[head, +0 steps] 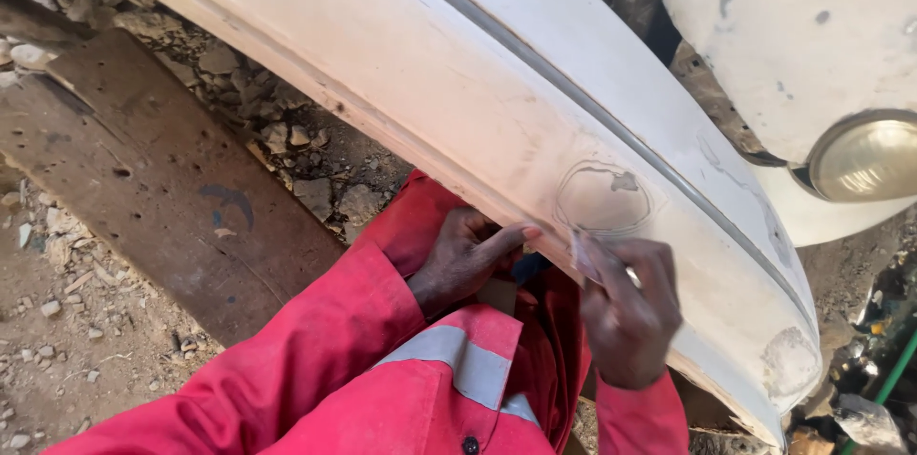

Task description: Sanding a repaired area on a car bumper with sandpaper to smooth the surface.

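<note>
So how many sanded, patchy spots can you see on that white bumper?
2. One round patch sits just above the right hand, near the left hand; another is at the bumper end. More may be hidden.

Ground (86,340): bare brown dirt strewn with small stones. A dark, weathered wooden plank (181,188) lies flat across it, running diagonally. Along the plank's upper edge sits a band of grey rubble (287,140). A green hose (893,379) lies at the ground's right edge.

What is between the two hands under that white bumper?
In the head view, a dark gap and red coverall cloth separate the left hand from the right hand, below the white bumper.
</note>
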